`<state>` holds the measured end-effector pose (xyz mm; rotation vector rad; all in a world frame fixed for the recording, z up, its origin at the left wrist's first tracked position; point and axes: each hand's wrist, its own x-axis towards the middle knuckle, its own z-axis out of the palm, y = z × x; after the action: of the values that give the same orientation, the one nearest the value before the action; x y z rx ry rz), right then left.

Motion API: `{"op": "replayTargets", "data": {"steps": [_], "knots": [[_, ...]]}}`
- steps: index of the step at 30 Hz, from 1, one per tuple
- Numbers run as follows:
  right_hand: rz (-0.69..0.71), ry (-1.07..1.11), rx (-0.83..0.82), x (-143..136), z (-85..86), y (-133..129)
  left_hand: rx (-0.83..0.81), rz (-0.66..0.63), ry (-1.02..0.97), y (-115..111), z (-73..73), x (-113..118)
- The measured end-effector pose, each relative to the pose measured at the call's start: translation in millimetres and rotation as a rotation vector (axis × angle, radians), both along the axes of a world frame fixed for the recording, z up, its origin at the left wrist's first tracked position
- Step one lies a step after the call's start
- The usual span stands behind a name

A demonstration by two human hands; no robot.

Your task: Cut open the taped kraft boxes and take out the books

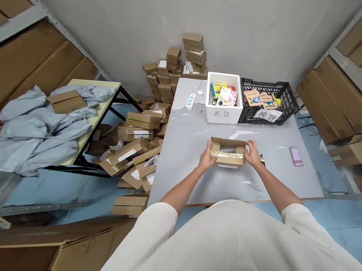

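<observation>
A small open cardboard box (230,160) rests near the front middle of the grey table (183,171), with shiny tape along its near top edge. My left hand (207,157) grips its left end, fingers behind the wall and thumb on the near side. At the right end, my right hand (252,153) grips the far corner with bent fingers. Something pale shows inside the box, too unclear to name. Just right of the box lies a black and yellow object (262,160), partly hidden by my right forearm.
A white bin (223,114) and a black crate (266,115) holding booklets stand at the table's back. A power strip (190,101) lies left of them, a pink item (296,156) at right. Cardboard boxes (137,147) heap up left; grey bags (35,125) cover a side table.
</observation>
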<state>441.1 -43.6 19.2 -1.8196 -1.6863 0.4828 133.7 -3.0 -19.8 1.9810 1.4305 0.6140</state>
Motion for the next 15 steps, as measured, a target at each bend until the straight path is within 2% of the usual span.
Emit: {"op": "replayTargets", "data": {"steps": [3, 10, 15], "knots": [[0.053, -0.036, -0.038, 1, -4.6, 0, -0.054, -0.018, -0.041, 2, -0.5, -1], [0.045, -0.149, -0.199, 1, -19.6, 21, -0.035, -0.075, 0.038, 5, -6.6, -4], [0.094, -0.138, -0.328, 8, -15.2, 32, -0.038, -0.108, 0.100, 6, -5.8, -6]]}}
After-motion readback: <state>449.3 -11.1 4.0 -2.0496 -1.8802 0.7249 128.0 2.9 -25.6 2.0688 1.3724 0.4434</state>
